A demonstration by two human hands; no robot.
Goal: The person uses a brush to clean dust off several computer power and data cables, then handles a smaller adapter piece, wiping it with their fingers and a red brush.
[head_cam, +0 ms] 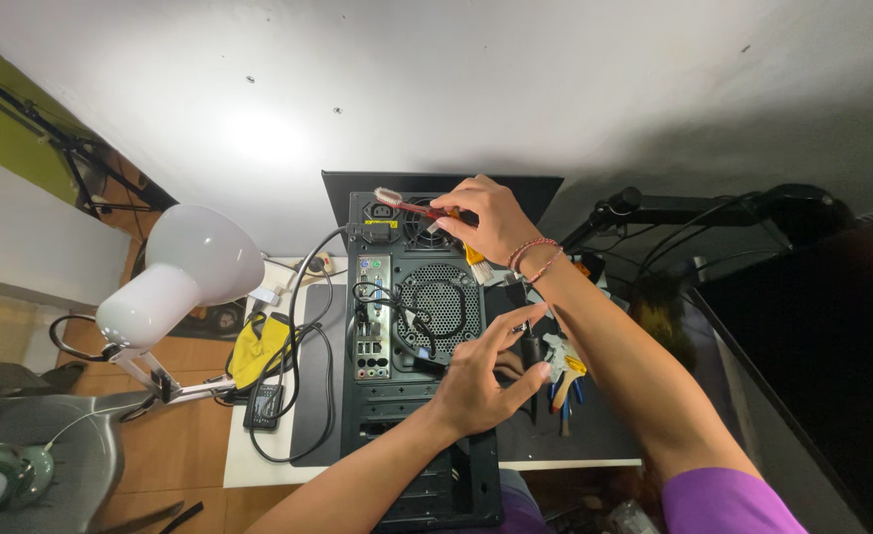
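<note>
At the far left, off the table's left edge, a white desk lamp (181, 272) leans on its jointed arm, its shade turned toward the work. Just right of it, near the left edge of the white table (273, 465), a yellow cloth (259, 346) lies bunched beside a small black device (263, 403), and black cables (298, 326) loop from there across a dark mat up to the back panel of the computer case.

The black computer case (407, 326) lies in the middle of the table with its rear panel facing up: port cluster at the left side, a round fan grille at the centre, the power-supply vent at the far end.

The left hand (481, 381) rests on the case toward the near edge of the table, its thumb and forefinger spread apart and stretched toward the fan grille; it grips nothing that can be made out. The right hand (491, 220) reaches over the far end of the case and pinches a red-handled toothbrush (407, 203) between thumb and fingers, the pale bristle head lying over the power-supply vent. Red string bracelets (535, 255) circle that wrist.

Right of the case, on the dark mat toward the right edge, small hand tools (565, 371) with blue and yellow handles lie together, partly hidden by the right forearm. Beyond the right edge stands a dark monitor (822, 336).
</note>
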